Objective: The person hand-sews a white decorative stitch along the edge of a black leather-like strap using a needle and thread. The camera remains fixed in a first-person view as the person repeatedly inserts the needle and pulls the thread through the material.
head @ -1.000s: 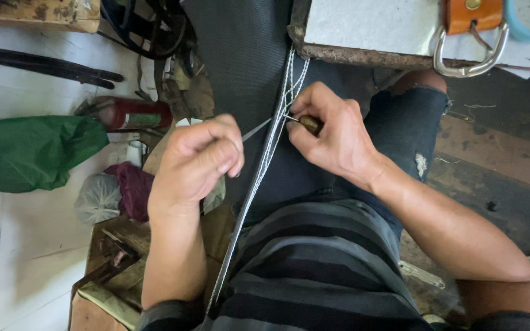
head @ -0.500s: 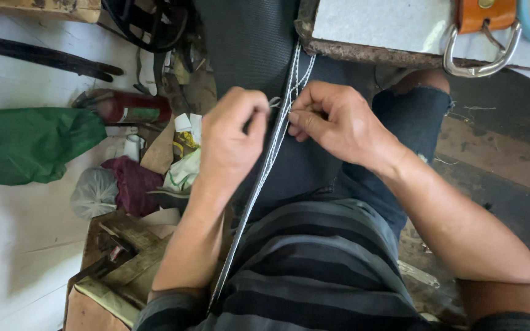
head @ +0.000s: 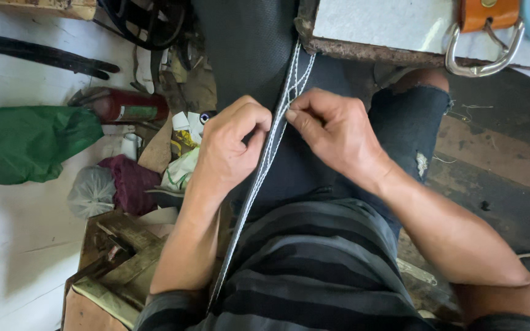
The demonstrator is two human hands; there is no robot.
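Note:
A dark, textured leather piece (head: 246,49) hangs from the table edge down over my lap. Pale stitched seam lines (head: 264,165) run along its length. My left hand (head: 231,150) pinches the seam from the left, fingers curled closed on it. My right hand (head: 332,132) pinches the same seam from the right, thumb and forefinger meeting the left hand's fingertips. Whether a needle or thread is between the fingers is hidden.
A worn table edge (head: 363,49) is above, with an orange strap and metal D-ring (head: 480,55). On the floor at left lie a red fire extinguisher (head: 127,107), a green bag (head: 26,144), a maroon cloth (head: 133,181) and cardboard scraps (head: 111,263).
My left hand has moved up and right from beside my lap to meet my right hand at the seam. Both hands now sit closer together and higher on the leather.

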